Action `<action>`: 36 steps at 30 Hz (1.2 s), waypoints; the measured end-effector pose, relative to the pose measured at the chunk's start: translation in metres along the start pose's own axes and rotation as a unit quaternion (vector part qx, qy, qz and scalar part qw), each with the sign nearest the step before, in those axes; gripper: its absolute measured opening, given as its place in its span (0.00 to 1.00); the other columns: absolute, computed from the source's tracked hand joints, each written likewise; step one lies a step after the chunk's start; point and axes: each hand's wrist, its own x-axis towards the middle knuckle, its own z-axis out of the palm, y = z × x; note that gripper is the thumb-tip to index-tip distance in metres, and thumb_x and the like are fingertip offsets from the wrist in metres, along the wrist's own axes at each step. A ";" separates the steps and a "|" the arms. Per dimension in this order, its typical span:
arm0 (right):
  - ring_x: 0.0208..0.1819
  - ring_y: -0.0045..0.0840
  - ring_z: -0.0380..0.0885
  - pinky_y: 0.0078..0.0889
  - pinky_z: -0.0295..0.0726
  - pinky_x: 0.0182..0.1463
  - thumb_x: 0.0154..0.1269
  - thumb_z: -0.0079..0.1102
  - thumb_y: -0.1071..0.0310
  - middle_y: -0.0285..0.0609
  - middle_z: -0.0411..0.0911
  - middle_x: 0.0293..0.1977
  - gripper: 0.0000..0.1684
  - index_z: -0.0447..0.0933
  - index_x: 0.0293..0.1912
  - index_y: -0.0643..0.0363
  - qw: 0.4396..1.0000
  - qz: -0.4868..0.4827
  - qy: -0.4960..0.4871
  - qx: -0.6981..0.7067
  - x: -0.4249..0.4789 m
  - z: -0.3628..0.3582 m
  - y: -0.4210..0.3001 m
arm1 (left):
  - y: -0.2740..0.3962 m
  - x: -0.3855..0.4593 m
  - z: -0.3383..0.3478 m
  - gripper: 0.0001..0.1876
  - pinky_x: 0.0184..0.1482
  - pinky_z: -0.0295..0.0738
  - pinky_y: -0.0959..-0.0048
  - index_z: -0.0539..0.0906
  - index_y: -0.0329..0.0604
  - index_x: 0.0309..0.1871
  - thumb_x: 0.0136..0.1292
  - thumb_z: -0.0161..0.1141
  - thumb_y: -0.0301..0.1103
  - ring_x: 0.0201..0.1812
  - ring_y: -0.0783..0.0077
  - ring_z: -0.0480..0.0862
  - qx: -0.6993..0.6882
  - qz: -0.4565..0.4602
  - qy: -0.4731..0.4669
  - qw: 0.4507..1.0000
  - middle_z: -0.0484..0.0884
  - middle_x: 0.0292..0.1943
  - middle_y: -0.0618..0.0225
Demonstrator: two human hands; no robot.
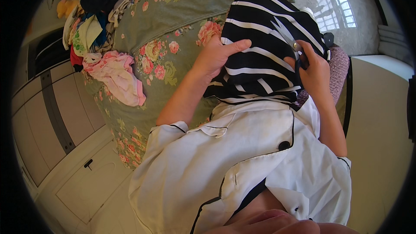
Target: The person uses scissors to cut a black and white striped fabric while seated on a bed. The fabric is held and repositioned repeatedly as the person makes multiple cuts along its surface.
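Observation:
Black cloth with white stripes [260,35] lies spread over my lap, with folds bunched near my waist. My left hand [219,53] grips its left edge, the thumb on top and the other fingers partly hidden beneath. In my right hand [312,68] is a pair of scissors [287,35] with dark handles. The scissors' metal blades are slightly apart, resting over or just above the striped cloth and pointing up and away from me. Whether cloth lies between the blades, I cannot tell.
A green floral bedspread [175,71] stretches to my left. On it are a pink garment [113,74] and a heap of mixed clothes [94,22]. A pinkish textured cushion or fabric [339,71] sits beside my right hand. Beyond is a shiny tiled floor [325,13].

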 end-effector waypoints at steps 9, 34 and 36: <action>0.19 0.26 0.70 0.29 0.69 0.24 0.54 0.72 0.56 0.36 0.70 0.19 0.26 0.76 0.50 0.53 1.000 0.009 0.015 0.007 -0.011 0.004 0.012 | -0.014 0.010 -0.015 0.14 0.45 0.79 0.71 0.79 0.36 0.51 0.63 0.62 0.27 0.39 0.72 0.83 -0.046 -0.014 0.070 0.996 0.84 0.41 0.65; 0.20 0.26 0.72 0.29 0.68 0.24 0.47 0.76 0.61 0.34 0.72 0.18 0.28 0.77 0.49 0.53 0.982 -0.058 0.176 -0.033 -0.042 -0.066 0.004 | -0.016 0.010 -0.013 0.17 0.50 0.80 0.65 0.75 0.34 0.57 0.67 0.58 0.30 0.47 0.64 0.84 -0.055 -0.039 0.095 0.993 0.82 0.50 0.59; 0.20 0.24 0.71 0.29 0.68 0.23 0.47 0.76 0.61 0.34 0.71 0.19 0.28 0.78 0.49 0.52 0.984 -0.032 0.173 -0.017 -0.042 -0.065 0.007 | -0.016 0.013 -0.013 0.17 0.51 0.79 0.65 0.75 0.36 0.57 0.67 0.58 0.30 0.48 0.66 0.83 -0.043 -0.055 0.079 0.994 0.82 0.49 0.61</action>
